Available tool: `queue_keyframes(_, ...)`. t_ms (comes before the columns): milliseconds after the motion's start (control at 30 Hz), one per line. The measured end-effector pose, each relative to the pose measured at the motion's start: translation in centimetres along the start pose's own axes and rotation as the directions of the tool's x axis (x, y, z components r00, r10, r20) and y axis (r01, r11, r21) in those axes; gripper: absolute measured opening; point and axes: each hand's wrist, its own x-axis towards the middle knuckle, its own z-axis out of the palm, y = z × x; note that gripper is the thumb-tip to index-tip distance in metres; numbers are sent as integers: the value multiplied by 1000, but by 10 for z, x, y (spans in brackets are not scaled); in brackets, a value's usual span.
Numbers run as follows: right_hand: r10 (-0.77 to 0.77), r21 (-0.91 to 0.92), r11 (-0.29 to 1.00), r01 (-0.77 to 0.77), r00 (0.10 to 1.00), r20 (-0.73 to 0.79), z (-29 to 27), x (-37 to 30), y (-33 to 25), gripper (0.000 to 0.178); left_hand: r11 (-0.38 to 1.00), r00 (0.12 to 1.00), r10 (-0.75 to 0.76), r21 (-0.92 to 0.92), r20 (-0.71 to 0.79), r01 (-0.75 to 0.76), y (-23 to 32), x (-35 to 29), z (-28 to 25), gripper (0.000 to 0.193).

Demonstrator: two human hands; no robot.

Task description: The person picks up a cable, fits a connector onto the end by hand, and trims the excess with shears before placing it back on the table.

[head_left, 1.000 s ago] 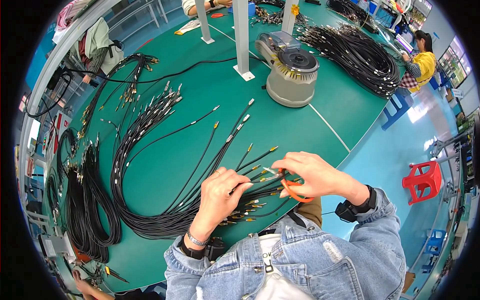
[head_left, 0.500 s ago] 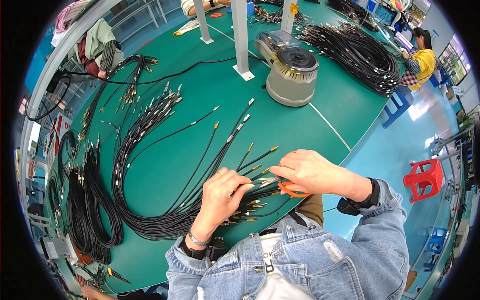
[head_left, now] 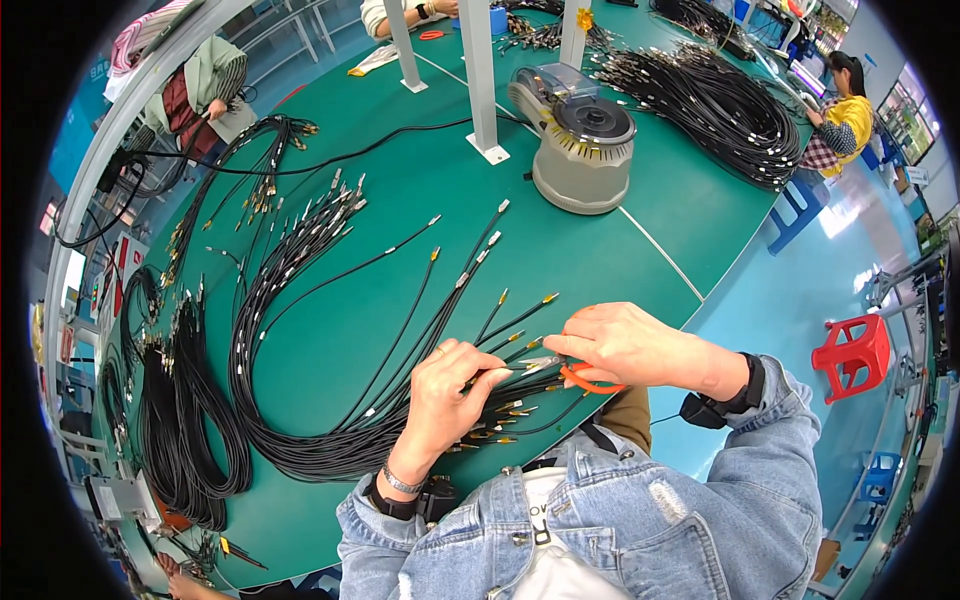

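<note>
I have the bare left hand (head_left: 445, 395) pinched, thumb against forefinger, on a thin black cable (head_left: 514, 370) whose end pokes out past the fingertips toward the other hand. The bare right hand (head_left: 625, 345), just to the right of it, is curled round a small pair of metal snips with orange loop handles (head_left: 592, 385), and I see their bright blades pointing at the left hand's fingertips. From here I cannot tell whether the blades touch the cable or how far apart they stand. Below and to the left of the left hand sweeps a thick bundle of black cables (head_left: 310, 455), bending round on a smooth green tabletop (head_left: 610, 250), and several yellowish-tipped ends fan out near both hands. Farther left of the left hand I see a heap of looped black cables (head_left: 190, 440). Ahead of the right hand, well apart from it, stands a rounded beige-grey machine with a black disc on top (head_left: 580, 180); ahead and to the right of that hand lies a large coil of black cables (head_left: 705, 120). Off to the right of the right hand, on the blue floor (head_left: 745, 300), I see a red plastic stool (head_left: 850, 355)
</note>
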Motion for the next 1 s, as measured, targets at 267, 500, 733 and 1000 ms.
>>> queue_keyframes(267,24,31,999,-25,999,24,-1,-3,-1,33,999,999,-38,-12,0,38,3,0,-1,12)
queue_keyframes(500,10,60,998,-11,1000,9,1,-5,3,35,999,999,-30,-32,-10,30,2,0,0,12)
queue_keyframes(733,0,48,999,2,999,-45,5,-6,4,29,998,999,-33,-46,-10,32,2,1,1,12)
queue_keyframes(1000,90,64,994,-85,993,-71,4,-12,4,24,995,997,-73,-72,-23,71,3,0,1,11)
